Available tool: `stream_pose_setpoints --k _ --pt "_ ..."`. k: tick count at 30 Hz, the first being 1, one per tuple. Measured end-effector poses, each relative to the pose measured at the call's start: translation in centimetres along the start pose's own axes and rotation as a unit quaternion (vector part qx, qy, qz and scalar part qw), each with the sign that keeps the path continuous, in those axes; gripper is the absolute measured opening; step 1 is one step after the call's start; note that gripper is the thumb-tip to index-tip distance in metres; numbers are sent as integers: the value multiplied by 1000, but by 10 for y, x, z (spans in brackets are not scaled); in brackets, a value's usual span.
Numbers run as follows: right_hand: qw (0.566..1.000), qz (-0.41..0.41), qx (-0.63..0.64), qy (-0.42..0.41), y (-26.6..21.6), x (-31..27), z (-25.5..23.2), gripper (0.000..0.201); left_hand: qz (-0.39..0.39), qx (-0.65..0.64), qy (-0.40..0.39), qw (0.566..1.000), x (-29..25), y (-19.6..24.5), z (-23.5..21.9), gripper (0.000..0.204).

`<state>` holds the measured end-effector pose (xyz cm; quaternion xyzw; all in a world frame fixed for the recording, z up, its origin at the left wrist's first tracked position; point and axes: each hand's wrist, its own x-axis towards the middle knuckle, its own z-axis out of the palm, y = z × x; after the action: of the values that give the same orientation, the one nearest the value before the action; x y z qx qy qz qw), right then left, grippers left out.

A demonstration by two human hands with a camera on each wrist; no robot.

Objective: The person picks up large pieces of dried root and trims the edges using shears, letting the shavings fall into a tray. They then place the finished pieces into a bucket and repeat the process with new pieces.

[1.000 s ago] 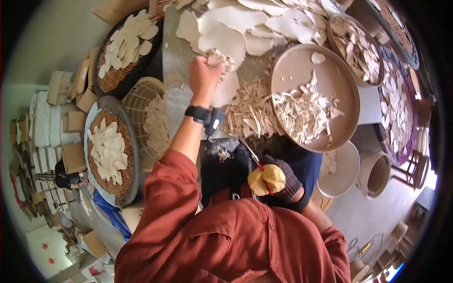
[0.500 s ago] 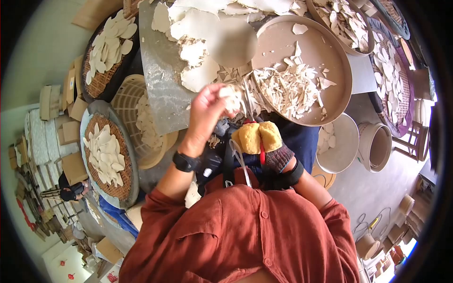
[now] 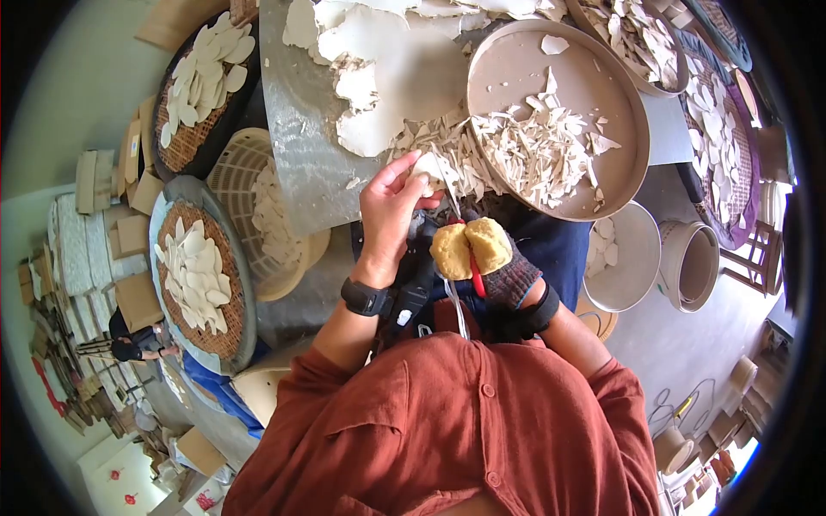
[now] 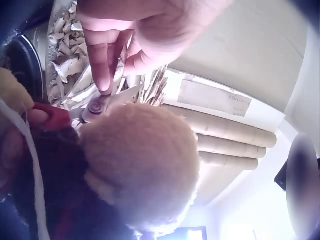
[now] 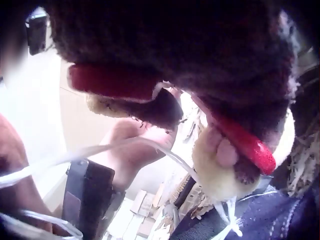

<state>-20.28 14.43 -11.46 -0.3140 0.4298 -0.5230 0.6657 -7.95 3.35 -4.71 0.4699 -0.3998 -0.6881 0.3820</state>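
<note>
My bare left hand (image 3: 387, 215) pinches a pale, flat, thin piece (image 3: 428, 172) between thumb and fingers, just left of the scissor blades. In the left wrist view the piece (image 4: 120, 60) stands edge-on beside the scissors' pivot (image 4: 97, 104). A dark knitted glove covers my right hand (image 3: 514, 277), which grips red-handled scissors (image 3: 477, 277) low over the lap. Thick yellow foam pads (image 3: 456, 249) are wrapped about the handles. One red handle (image 5: 245, 142) shows under the glove in the right wrist view, with white string (image 5: 227, 220) tied at the padding.
A round tray (image 3: 602, 95) of pale slivers overlaps the metal table (image 3: 297, 146). Large pale sheets (image 3: 379, 52) and loose offcuts (image 3: 439, 142) lie on it. To the left stand a yellow basket (image 3: 232, 172) and woven trays of pieces (image 3: 194, 275); a white bucket (image 3: 632, 267) stands right.
My left hand has come back from the large sheets toward the scissors, bringing a pale piece to the blades. The gloved hand and scissors have risen from the lap toward the table edge.
</note>
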Motion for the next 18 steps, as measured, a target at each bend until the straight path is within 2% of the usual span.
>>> stream_pose_setpoints --k 2,3,4,6,8,10,11,12,13,14,16,18 --pt "985 -85 -153 -9 9 -5 -3 25 -25 -1 -3 1000 0 0 -2 35" --pt "943 -167 -286 -26 -10 -6 2 23 -35 -2 -4 999 0 -1 -4 35" --pt "876 -246 -412 -42 -20 -6 4 22 -43 -4 -5 999 1 -2 -5 35" --pt "961 -122 -246 -26 -17 -13 6 21 -52 -3 -15 999 3 -3 -5 34" --pt "936 -179 -298 -57 -26 -10 1 20 -35 -22 -41 998 5 -4 -8 32" --pt "879 -224 -417 -58 -22 -11 -3 21 -16 -25 -50 998 4 -4 -7 29" --pt "876 -221 -425 -62 -24 -12 -6 21 5 -47 -61 997 5 -3 -10 27" --pt "890 -192 -409 -58 -25 -14 -8 22 42 -30 -52 997 8 -16 -13 26" --pt "903 -163 -393 -58 -25 -13 -9 22 38 1 -72 997 3 -8 -13 24" --pt "912 -139 -381 -58 -24 -12 -10 22 106 132 -89 982 2 -4 -17 23" --pt "921 -108 -369 -67 -22 -8 -7 23 46 60 -60 995 -10 14 -12 24" --pt "923 -91 -367 -72 -21 -7 -8 23 89 40 -8 995 -8 6 -13 29"
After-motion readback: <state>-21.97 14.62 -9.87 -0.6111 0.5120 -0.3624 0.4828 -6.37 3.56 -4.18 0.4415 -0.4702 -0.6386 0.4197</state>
